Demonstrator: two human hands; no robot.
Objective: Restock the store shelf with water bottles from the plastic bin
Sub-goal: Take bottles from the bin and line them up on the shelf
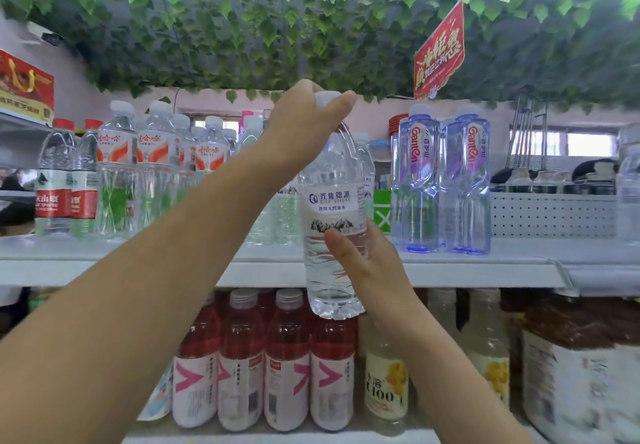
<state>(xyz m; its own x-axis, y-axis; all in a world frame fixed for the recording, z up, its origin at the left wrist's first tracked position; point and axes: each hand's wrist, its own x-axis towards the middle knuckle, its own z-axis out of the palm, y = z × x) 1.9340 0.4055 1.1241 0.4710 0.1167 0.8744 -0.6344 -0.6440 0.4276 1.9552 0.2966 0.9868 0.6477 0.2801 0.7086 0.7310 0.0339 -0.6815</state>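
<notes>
A clear water bottle (333, 215) with a white cap and a white label with blue print hangs upright in front of the white top shelf (114, 263). My left hand (304, 121) grips it at the cap and neck from above. My right hand (367, 263) holds its lower body from the right side. The bottle's base is below the shelf's front edge, in front of the lower row. More bottles of the same kind (277, 215) stand on the shelf just behind it. The plastic bin is out of view.
On the top shelf stand red-labelled water bottles (55, 180) at the left, orange-labelled ones (152, 163), and tall blue-tinted bottles (467, 180) at the right. Pink drink bottles (287, 364) and yellow-labelled bottles (386, 388) fill the shelf below. Green vine leaves (242, 28) hang overhead.
</notes>
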